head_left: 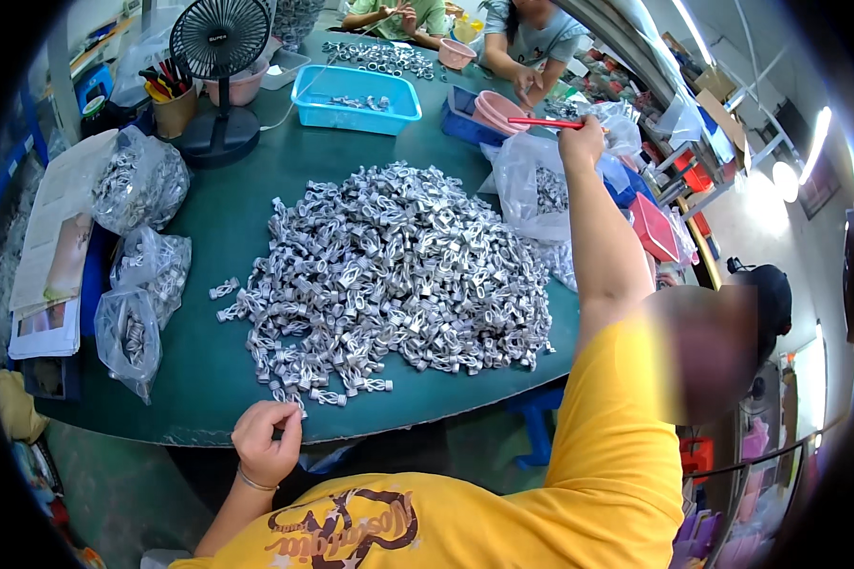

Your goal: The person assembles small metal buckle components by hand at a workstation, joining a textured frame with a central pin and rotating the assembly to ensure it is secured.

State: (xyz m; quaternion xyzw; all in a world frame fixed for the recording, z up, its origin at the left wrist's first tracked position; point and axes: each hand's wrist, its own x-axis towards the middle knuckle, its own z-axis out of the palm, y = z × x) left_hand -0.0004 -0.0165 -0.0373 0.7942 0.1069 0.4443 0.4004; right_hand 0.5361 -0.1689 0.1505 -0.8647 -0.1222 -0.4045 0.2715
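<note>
A large heap of small silvery metal parts, each with a looped wire end and a round cap, covers the middle of the green table. At the table's near edge, my left hand is closed, with fingers curled and thumb against them. A few loose parts lie close to its fingertips; what it holds, if anything, is hidden. My right arm stretches far across to the right. My right hand grips a slim red stick-like object above the pink and blue baskets.
A blue tray with a few parts, a black fan and a cup of tools stand at the back. Bagged parts and papers lie left. Pink baskets stand right. Two people sit across the table.
</note>
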